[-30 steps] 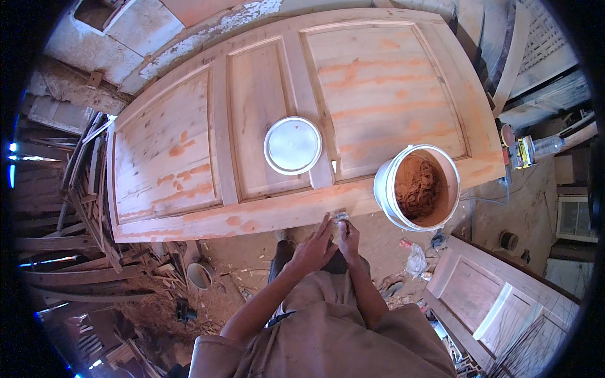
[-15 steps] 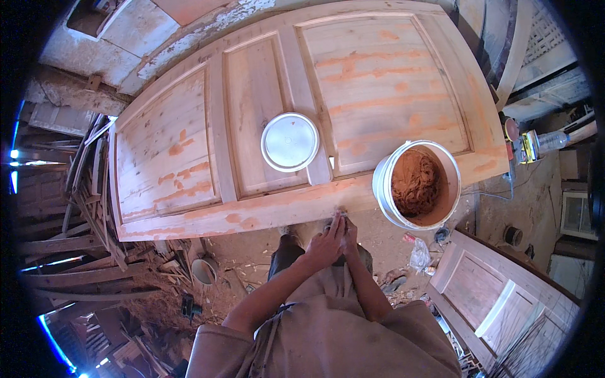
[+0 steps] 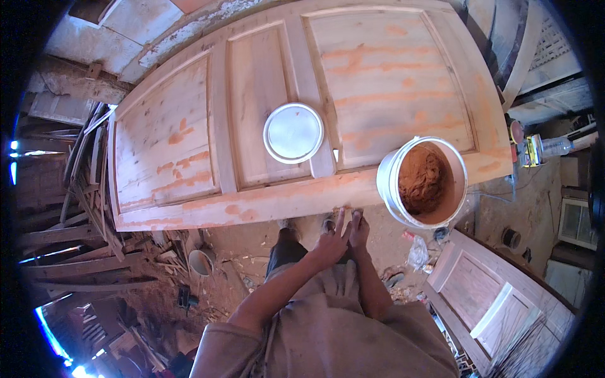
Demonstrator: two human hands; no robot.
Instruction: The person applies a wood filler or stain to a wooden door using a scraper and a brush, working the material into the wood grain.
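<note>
Both hands were close together at the near edge of the panelled door. Left hand: two fingers extended, grip not made out. Right hand: fingers bunched; could not tell whether anything was pinched there. White bucket stood at the door's near edge, right of the hands, base out of sight; reddish-brown paste inside, depth unreadable. White lid lay on the door, covering some wood.

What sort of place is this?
Most likely a woodworking shop: a large panelled wooden door lies flat, a white bucket of orange-brown paste sits at its near edge, and loose boards are piled on the left.
</note>
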